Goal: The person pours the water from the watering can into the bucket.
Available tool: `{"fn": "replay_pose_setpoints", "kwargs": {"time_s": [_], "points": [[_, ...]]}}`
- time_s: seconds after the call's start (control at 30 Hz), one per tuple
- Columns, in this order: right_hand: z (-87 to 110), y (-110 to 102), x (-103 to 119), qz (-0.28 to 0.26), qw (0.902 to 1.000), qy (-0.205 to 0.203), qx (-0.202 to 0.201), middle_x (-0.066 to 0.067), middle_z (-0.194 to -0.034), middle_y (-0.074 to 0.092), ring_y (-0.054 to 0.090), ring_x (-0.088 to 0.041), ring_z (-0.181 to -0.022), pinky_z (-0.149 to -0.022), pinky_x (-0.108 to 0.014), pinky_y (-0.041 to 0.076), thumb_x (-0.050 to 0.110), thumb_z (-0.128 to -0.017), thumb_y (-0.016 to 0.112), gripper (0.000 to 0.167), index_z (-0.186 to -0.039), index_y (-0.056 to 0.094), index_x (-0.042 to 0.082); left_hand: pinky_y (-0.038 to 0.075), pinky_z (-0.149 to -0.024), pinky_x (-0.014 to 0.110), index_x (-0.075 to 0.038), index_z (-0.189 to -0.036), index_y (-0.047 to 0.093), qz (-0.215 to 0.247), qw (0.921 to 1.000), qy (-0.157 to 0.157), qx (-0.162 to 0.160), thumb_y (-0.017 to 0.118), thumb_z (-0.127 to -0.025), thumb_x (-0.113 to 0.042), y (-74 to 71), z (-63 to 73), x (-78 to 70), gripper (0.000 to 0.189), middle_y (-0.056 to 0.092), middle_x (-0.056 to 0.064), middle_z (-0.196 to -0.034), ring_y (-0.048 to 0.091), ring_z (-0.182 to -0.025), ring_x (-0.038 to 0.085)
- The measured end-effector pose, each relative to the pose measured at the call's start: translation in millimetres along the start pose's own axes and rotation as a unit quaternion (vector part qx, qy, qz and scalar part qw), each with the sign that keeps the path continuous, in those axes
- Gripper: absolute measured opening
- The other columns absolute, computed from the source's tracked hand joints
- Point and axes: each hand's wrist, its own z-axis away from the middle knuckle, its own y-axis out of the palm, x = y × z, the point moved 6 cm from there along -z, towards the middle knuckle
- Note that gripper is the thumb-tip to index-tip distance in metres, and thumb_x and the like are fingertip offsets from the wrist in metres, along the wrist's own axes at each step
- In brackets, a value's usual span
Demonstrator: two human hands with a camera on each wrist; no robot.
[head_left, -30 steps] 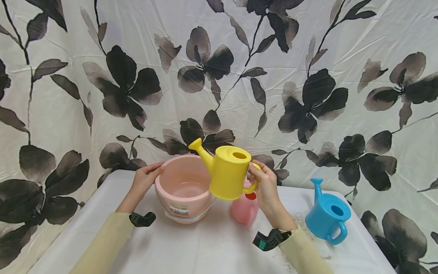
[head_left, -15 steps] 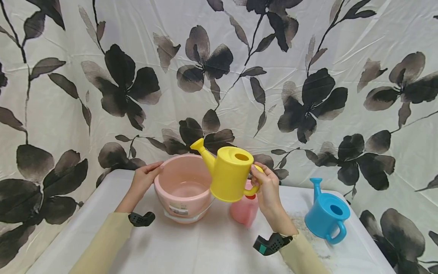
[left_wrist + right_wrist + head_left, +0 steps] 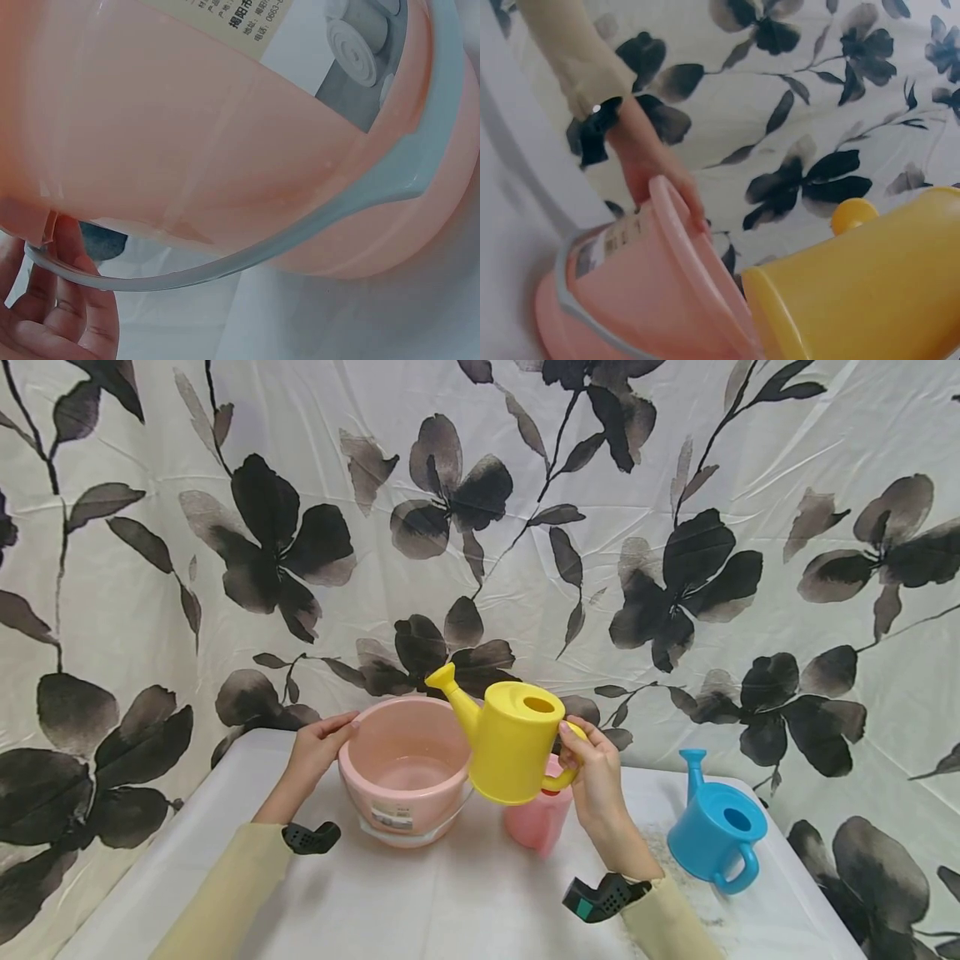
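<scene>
My left hand (image 3: 318,756) grips the left rim of a pink bucket (image 3: 408,781). In the left wrist view its fingers (image 3: 71,315) curl below the rim, beside the end of the pale bail handle (image 3: 247,259). My right hand (image 3: 596,777) holds a yellow watering can (image 3: 513,747) by its loop handle, up off the table at the bucket's right side. The can's spout points up and left, above the bucket's back right rim. Behind and below the can stands a pink watering can (image 3: 536,822), partly hidden by the yellow one and my right hand.
A blue watering can (image 3: 716,831) stands at the right end of the white-covered table (image 3: 420,910). Dark specks lie on the cloth beside it. Close behind the table hangs a floral curtain (image 3: 540,602).
The yellow watering can and my right hand have shifted slightly to the right, away from the bucket's middle. My left hand and the bucket stay about where they were.
</scene>
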Motion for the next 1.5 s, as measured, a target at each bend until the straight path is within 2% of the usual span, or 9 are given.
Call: {"fn": "replay_pose_setpoints", "kwargs": {"time_s": [0.3,0.43,0.67,0.87,1.1,1.27,1.5], "points": [[5.8,-19,7,-0.001,1.0,0.004,-0.009,0.005,-0.067,0.041,0.035,-0.01,-0.061,-0.062,-0.021,0.032,0.009,-0.098,0.05,0.01,-0.092,0.055,0.015,0.05,-0.074,0.007,-0.005,-0.14,0.049,-0.001,1.0,-0.002,-0.001,0.052,-0.098,-0.036,2.2,-0.4,-4.6,0.052,0.053,0.019,-0.139,0.057,-0.094,-0.004],[10.7,-33,11,0.004,0.9998,0.004,-0.017,0.005,-0.068,0.041,0.035,-0.009,-0.062,-0.063,-0.021,0.032,0.012,-0.099,0.05,0.011,-0.091,0.057,0.017,0.049,-0.073,0.007,-0.005,-0.14,0.049,0.0,1.0,-0.003,0.0,0.052,-0.098,-0.036,3.0,0.1,-4.5,0.052,0.053,0.02,-0.139,0.055,-0.089,-0.009],[19.0,-59,24,-0.01,0.9994,-0.026,-0.022,0.006,-0.07,0.046,0.036,-0.008,-0.062,-0.062,-0.02,0.031,0.015,-0.1,0.05,0.012,-0.092,0.059,0.017,0.049,-0.073,0.006,-0.004,-0.14,0.048,0.004,1.0,0.004,0.0,0.051,-0.099,-0.036,2.2,0.8,-5.3,0.052,0.052,0.021,-0.14,0.053,-0.084,-0.014],[22.1,-88,26,-0.02,0.9961,-0.032,-0.079,0.007,-0.077,0.053,0.039,-0.008,-0.065,-0.062,-0.018,0.034,0.016,-0.098,0.054,0.005,-0.095,0.058,0.015,0.048,-0.072,0.006,-0.004,-0.141,0.048,-0.001,1.0,0.008,-0.002,0.051,-0.099,-0.035,-0.4,0.9,-5.5,0.052,0.051,0.021,-0.14,0.051,-0.081,-0.017],[24.1,-118,20,-0.049,0.9889,-0.042,-0.134,0.005,-0.074,0.051,0.041,-0.008,-0.064,-0.06,-0.017,0.037,0.012,-0.095,0.058,0.003,-0.096,0.061,0.013,0.049,-0.072,0.006,-0.003,-0.141,0.047,0.003,0.9999,0.01,-0.001,0.051,-0.099,-0.037,-2.2,1.6,-2.2,0.054,0.05,0.023,-0.141,0.051,-0.081,-0.017],[25.5,-136,11,-0.023,0.9855,-0.042,-0.163,0.005,-0.072,0.048,0.041,-0.008,-0.064,-0.061,-0.017,0.037,0.013,-0.095,0.058,0.003,-0.098,0.058,0.013,0.049,-0.073,0.006,-0.003,-0.141,0.046,0.002,0.9999,0.009,0.003,0.05,-0.099,-0.038,-1.0,2.6,-2.6,0.055,0.049,0.023,-0.141,0.051,-0.081,-0.018],[22.3,-157,-7,0.006,0.9784,-0.024,-0.205,0.007,-0.074,0.051,0.044,-0.007,-0.068,-0.062,-0.015,0.041,0.019,-0.093,0.062,0.011,-0.1,0.056,0.013,0.049,-0.072,0.006,-0.003,-0.141,0.047,0.003,0.9999,0.014,0.002,0.051,-0.099,-0.037,1.5,2.7,-4.1,0.054,0.05,0.023,-0.14,0.052,-0.081,-0.017]]}}
